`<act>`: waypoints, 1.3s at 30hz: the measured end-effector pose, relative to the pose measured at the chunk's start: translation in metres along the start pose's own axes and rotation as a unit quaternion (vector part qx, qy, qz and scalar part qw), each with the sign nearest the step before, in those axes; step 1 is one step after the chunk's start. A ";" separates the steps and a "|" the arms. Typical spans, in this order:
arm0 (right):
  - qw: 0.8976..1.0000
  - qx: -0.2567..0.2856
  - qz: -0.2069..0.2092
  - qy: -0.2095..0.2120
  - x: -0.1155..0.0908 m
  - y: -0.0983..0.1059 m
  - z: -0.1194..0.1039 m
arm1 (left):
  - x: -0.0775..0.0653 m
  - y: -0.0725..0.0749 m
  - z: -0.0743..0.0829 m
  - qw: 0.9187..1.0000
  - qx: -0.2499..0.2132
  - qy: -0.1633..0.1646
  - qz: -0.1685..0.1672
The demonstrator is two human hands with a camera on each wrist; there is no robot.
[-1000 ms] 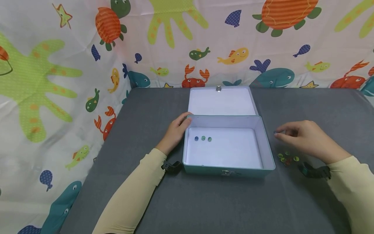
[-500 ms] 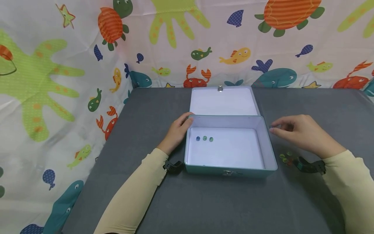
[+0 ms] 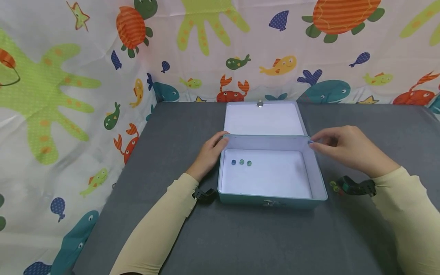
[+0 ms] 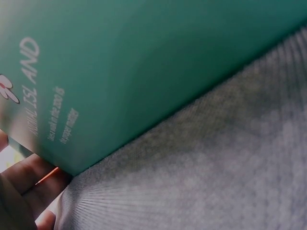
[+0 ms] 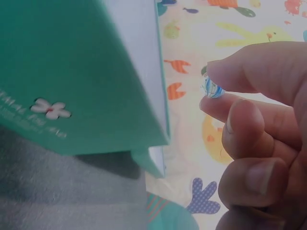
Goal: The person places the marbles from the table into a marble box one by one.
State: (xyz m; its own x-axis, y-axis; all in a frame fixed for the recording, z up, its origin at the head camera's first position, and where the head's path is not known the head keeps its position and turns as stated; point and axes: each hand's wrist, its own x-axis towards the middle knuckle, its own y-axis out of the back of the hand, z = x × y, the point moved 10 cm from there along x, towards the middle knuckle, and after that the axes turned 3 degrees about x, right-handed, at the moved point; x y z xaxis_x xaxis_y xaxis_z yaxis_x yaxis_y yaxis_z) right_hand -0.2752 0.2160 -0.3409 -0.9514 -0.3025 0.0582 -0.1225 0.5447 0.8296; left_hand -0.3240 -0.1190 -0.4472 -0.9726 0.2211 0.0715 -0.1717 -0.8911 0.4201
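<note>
Between the thumb and index finger of my right hand (image 3: 350, 149) is a small clear marble (image 5: 212, 89) with blue and white streaks. This hand is raised at the back right corner of a green tin box (image 3: 268, 197), its fingertips overlapping the rim in the head view. My left hand (image 3: 206, 154) grips the box's back left corner, thumb at the rim and fingers against the outer side (image 4: 144, 86). On the white floor inside, near the left, lie a blue marble (image 3: 233, 162) and two green marbles (image 3: 245, 163) in a row.
Behind the box its lid (image 3: 264, 118) lies folded back, white inside up. Several green and reddish marbles (image 3: 334, 186) sit on the grey cloth (image 3: 268, 240) to the right, partly hidden by the right wrist camera (image 3: 357, 186). A sea-animal curtain (image 3: 206, 68) hangs behind.
My right hand has moved left and toward the back with the marble, from beside the box to its back right corner. My left hand stays on the box.
</note>
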 end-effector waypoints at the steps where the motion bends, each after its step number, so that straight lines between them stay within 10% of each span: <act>1: 1.000 0.000 0.003 0.003 0.001 0.001 -0.002 | 0.000 0.001 0.001 1.000 0.000 -0.002 0.001; 39: 0.996 0.056 -0.059 0.047 0.053 -0.062 -0.052 | -0.003 0.001 0.001 1.000 0.005 0.002 0.003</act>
State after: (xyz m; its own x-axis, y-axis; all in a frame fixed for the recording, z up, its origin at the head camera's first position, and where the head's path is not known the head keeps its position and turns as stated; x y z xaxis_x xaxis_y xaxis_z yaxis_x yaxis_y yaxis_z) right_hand -0.3033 0.1259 -0.3601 -0.8985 -0.4386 0.0199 -0.2676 0.5830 0.7672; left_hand -0.3207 -0.1204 -0.4462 -0.9743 0.2142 0.0698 -0.1645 -0.8881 0.4292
